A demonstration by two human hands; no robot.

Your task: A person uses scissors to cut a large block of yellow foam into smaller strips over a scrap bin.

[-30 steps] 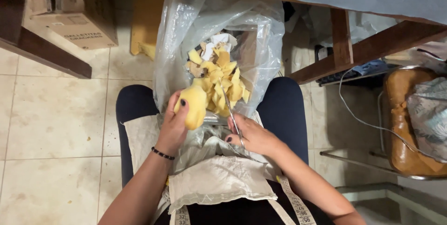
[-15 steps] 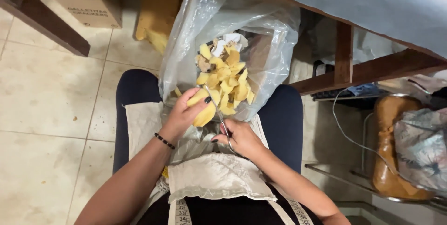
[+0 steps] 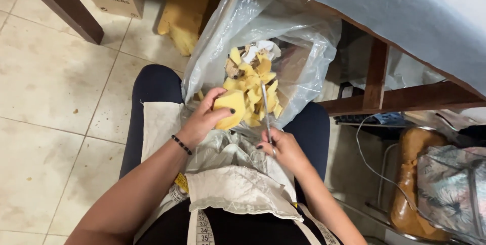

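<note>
Left hand (image 3: 205, 121) of mine curls around a yellow foam piece (image 3: 230, 108) over the clear plastic bag (image 3: 304, 47) between my knees, full of yellow scraps (image 3: 253, 80). Right hand (image 3: 281, 148) is pressed together on the scissors (image 3: 266, 110), whose blades point into the bag.

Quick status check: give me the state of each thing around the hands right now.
left hand: gripping the yellow foam piece
right hand: closed on the scissors, blades pointing into the bag
clear plastic bag: open, holding yellow foam scraps
cloth: spread over the lap
</note>
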